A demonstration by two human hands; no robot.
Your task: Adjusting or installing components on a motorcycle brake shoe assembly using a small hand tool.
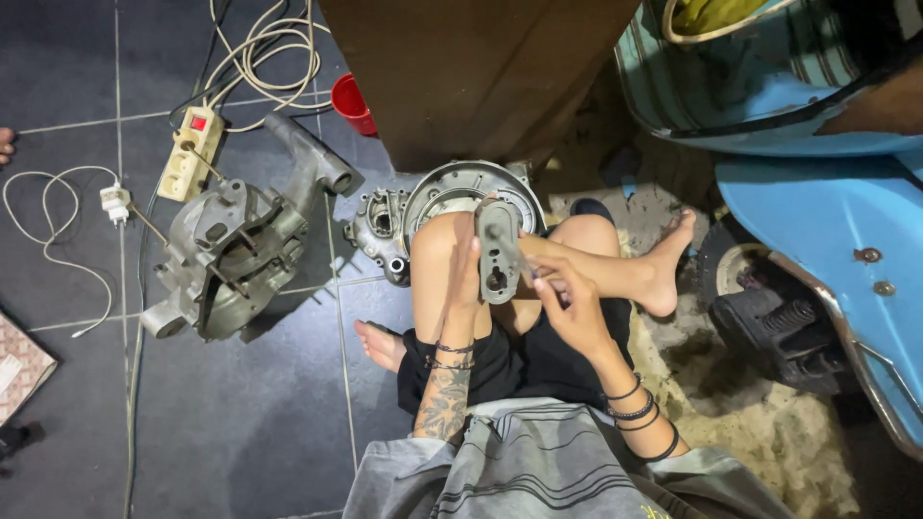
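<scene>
My left hand (468, 274) is closed around the side of a small grey cover plate (498, 250), holding it upright over my knees; my right hand (567, 303) sits at its lower right edge, fingers curled in, thumb and fingertips pinching or rubbing there. I can't tell whether they hold anything small.

To do this well, I judge I should keep the plate braced against my knee so it can't twist, grip it by the edges, and keep my fingers off the round hole in its lower half.

I sit on the tiled floor (260, 423) with my legs crossed. Just beyond my knees lies a round engine case (437, 197), partly hidden by my leg. Farther left on the floor rests a bigger engine casing (236, 250), with a power strip (190, 152) and coiled cables (264, 43) behind it, and a red cup (352, 102) by the brown cabinet (471, 77). A blue scooter body (817, 183) crowds my right side, so my right elbow has little room, and the dirty rag (750, 413) under it could hide a dropped part.
</scene>
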